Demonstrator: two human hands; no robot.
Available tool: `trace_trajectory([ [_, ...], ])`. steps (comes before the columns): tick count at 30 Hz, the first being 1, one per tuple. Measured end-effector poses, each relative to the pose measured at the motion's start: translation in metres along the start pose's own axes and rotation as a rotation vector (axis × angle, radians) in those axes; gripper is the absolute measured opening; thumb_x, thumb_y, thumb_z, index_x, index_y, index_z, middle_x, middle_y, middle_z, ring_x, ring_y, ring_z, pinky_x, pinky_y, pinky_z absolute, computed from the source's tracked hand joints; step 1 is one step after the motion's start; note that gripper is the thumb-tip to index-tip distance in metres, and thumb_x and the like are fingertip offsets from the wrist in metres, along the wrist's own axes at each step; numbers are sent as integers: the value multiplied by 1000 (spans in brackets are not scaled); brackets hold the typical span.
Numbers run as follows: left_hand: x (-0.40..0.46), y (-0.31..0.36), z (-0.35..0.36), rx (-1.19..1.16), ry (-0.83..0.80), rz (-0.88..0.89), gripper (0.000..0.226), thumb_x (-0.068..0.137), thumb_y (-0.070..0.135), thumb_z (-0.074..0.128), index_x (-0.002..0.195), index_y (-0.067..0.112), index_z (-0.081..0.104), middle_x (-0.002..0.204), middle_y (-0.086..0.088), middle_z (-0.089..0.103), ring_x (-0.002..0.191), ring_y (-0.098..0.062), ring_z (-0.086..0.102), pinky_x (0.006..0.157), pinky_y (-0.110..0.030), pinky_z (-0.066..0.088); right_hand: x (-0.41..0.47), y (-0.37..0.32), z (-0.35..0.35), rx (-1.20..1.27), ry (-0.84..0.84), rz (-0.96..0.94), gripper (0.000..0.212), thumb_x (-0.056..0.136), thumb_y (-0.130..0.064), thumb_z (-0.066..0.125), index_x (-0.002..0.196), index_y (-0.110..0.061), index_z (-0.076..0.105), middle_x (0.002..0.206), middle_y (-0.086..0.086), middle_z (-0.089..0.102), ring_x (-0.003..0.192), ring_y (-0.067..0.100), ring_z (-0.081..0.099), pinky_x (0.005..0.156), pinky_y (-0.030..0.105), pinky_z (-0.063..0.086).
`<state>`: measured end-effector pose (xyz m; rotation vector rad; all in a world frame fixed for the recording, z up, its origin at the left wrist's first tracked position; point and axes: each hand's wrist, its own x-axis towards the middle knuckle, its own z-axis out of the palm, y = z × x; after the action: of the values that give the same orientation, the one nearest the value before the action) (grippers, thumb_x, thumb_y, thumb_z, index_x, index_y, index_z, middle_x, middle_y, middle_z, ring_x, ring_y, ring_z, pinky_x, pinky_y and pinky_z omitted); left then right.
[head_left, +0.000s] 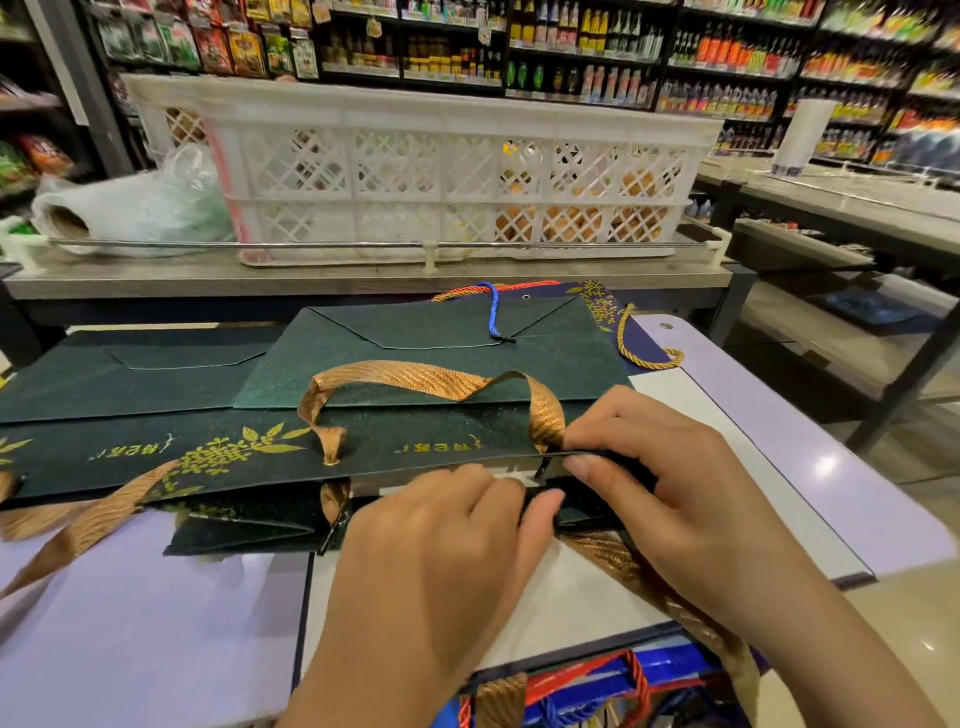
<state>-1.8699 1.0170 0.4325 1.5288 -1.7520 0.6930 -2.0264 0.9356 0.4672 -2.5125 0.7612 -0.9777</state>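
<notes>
White tabletop (130, 623) is seen nearest, and on it a flat dark green paper bag (249, 462) is held at its open rim by the left hand (441, 535) and the right hand (670, 483), the fingers of both curled and pinching that rim beside a gold ribbon handle (415, 376). Behind it another green bag (426, 353) is laid flat, and farther back a white crate (441, 171) is set before shelves of bottles (587, 47).

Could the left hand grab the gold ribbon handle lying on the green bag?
Probably yes. The gold ribbon handle lies bare on the green bag, just beyond the left hand, with nothing between. It must first release the bag's edge.
</notes>
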Motion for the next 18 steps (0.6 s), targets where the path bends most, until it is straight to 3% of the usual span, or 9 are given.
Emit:
trace_trajectory([
  [3,2,-2,1,17,10,-72,49,92,48,43,58,20,64,49,6,54,42,-15,50,35,-24,38,-1,0,6,-2,14,-15,27,90,-34,44,92,-23,69,87,-15,55,85,8,56,68,28,46],
  [7,4,-1,4,67,27,-76,44,91,42,43,60,21,65,52,6,58,44,-16,54,37,-24,40,-1,1,7,8,17,-25,26,90,-33,45,91,-22,69,86,-14,54,85,9,56,67,27,45],
  [12,0,-4,6,-99,28,-103,32,90,32,49,70,19,70,62,5,64,54,-17,60,44,-29,49,-1,1,9,46,1,-34,25,90,-31,46,91,-20,68,88,-13,55,86,9,56,69,22,45],
  [15,2,-4,3,-166,2,-129,32,90,32,50,65,21,68,58,8,61,52,-12,57,46,-28,46,-1,2,10,60,-6,-39,26,90,-30,47,95,-18,69,93,-13,56,90,6,57,73,16,44],
  [18,4,-4,1,-206,-10,-138,33,89,31,51,61,21,66,54,10,57,48,-9,52,45,-28,43,-2,2,12,56,-7,-43,27,91,-30,46,96,-17,69,94,-12,57,91,7,57,74,18,45],
])
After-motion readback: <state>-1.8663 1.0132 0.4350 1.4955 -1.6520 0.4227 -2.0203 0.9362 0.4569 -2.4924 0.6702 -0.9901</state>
